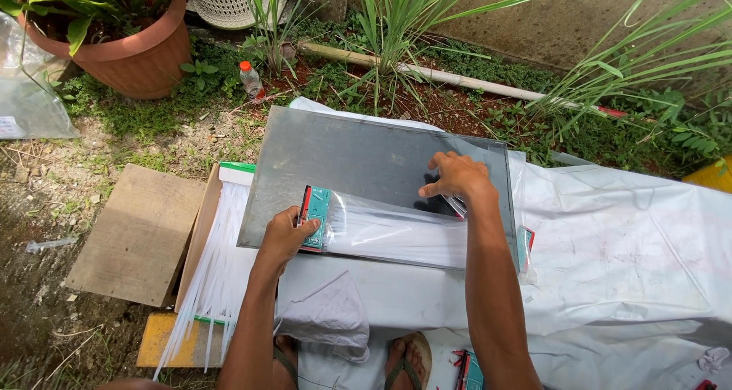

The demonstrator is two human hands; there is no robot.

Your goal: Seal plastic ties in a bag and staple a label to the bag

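Evidently I pin the clear packet [396,230] flat on the grey board [358,157]: left hand [286,237] fingers clamped on its teal header card [316,216], right hand [457,176] fingertips pressed together at its far end.

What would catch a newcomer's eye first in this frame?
First, the grey sheet lying flat at centre, with both hands on a clear packet of white strips laid on it: the left hand grips the packet's teal end, the right hand presses its other end. Next, the terracotta pot at top left and the open box of white strips to the left of the sheet.
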